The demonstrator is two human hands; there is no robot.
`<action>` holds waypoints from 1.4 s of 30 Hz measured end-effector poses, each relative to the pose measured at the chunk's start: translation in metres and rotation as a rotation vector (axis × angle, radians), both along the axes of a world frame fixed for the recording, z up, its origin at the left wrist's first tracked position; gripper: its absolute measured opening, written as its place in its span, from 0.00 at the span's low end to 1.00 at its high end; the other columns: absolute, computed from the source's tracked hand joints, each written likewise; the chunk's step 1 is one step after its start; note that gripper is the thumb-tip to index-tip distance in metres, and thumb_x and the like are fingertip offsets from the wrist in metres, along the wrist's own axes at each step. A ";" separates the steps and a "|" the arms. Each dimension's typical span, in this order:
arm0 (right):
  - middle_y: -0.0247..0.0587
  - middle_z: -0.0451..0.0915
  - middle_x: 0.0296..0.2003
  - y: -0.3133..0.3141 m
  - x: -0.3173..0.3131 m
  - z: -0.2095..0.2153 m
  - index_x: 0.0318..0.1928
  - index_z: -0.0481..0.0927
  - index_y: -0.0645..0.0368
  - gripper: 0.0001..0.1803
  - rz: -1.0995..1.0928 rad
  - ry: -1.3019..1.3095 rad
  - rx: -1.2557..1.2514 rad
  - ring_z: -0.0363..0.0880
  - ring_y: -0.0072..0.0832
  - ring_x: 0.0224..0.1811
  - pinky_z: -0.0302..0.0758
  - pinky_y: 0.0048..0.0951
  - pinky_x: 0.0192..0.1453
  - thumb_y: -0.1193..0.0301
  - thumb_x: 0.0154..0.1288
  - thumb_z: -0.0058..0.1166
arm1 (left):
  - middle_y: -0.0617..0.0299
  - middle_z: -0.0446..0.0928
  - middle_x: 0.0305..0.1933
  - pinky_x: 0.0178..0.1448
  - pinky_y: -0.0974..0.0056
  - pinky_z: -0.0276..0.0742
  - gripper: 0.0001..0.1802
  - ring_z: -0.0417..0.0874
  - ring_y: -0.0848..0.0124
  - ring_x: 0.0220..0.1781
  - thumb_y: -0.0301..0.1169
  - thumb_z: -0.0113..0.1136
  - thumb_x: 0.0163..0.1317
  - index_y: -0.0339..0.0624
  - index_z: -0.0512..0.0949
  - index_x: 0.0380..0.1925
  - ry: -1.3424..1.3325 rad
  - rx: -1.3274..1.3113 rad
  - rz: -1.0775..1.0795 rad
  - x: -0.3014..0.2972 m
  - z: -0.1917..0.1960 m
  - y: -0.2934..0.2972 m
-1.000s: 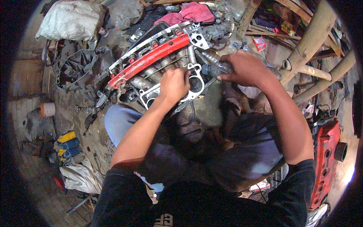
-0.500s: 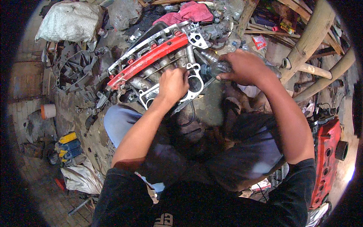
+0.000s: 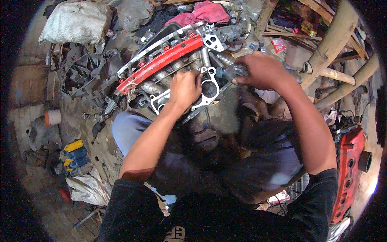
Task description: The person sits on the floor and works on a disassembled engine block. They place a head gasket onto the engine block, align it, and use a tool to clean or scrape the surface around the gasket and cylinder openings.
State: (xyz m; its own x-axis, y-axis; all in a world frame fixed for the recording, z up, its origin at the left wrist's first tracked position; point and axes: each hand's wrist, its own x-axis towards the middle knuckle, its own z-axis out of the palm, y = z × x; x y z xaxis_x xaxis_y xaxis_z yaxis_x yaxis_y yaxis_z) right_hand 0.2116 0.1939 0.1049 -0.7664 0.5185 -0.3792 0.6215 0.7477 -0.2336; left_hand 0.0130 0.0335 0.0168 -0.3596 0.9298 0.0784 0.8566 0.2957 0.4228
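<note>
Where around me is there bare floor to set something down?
One patch of floor lies between the red-and-silver metal part and your dark-trousered right leg. Another strip, scattered with bits, lies between your left knee and the yellow-and-blue bundle. It's crowded beyond the part, near the pink cloth, and among the wooden poles.

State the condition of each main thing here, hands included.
Left hand: curled over the engine part, grip hidden
Right hand: closed around the bottle
Bottle: held sideways, neck toward engine part
Engine part: red-barred, set aslant
Pink cloth: crumpled
White sack: bulging, creased
Red cover: separate from the engine part
</note>
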 end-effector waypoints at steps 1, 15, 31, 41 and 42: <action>0.53 0.82 0.53 0.000 -0.001 0.001 0.62 0.81 0.49 0.34 -0.002 0.001 -0.006 0.80 0.50 0.60 0.77 0.48 0.63 0.45 0.60 0.67 | 0.37 0.83 0.29 0.43 0.42 0.84 0.10 0.87 0.41 0.34 0.34 0.63 0.65 0.40 0.88 0.35 0.006 0.002 -0.007 -0.001 -0.002 -0.001; 0.55 0.83 0.50 -0.001 0.000 -0.004 0.59 0.82 0.52 0.33 0.024 0.028 0.014 0.82 0.51 0.57 0.78 0.50 0.60 0.45 0.59 0.68 | 0.39 0.84 0.31 0.44 0.43 0.83 0.11 0.87 0.42 0.36 0.35 0.64 0.65 0.39 0.88 0.35 0.043 -0.041 -0.021 0.000 -0.003 -0.004; 0.56 0.84 0.49 -0.002 0.004 -0.008 0.54 0.82 0.57 0.32 0.040 0.104 0.051 0.83 0.54 0.55 0.79 0.52 0.59 0.48 0.58 0.69 | 0.40 0.84 0.31 0.47 0.45 0.83 0.09 0.87 0.43 0.36 0.32 0.64 0.65 0.39 0.88 0.38 -0.008 -0.057 -0.028 -0.002 0.004 0.001; 0.56 0.84 0.49 -0.002 0.005 -0.011 0.53 0.82 0.58 0.31 0.032 0.123 0.060 0.83 0.54 0.55 0.79 0.51 0.59 0.48 0.58 0.69 | 0.38 0.84 0.32 0.49 0.44 0.82 0.11 0.87 0.41 0.38 0.34 0.64 0.66 0.39 0.88 0.40 -0.060 -0.093 0.017 -0.003 0.004 0.003; 0.56 0.84 0.49 -0.001 0.004 -0.010 0.53 0.82 0.58 0.31 0.030 0.113 0.054 0.83 0.54 0.55 0.78 0.51 0.59 0.47 0.58 0.70 | 0.37 0.84 0.33 0.50 0.44 0.82 0.11 0.87 0.41 0.39 0.34 0.64 0.66 0.39 0.88 0.40 -0.080 -0.117 0.049 -0.003 0.006 0.006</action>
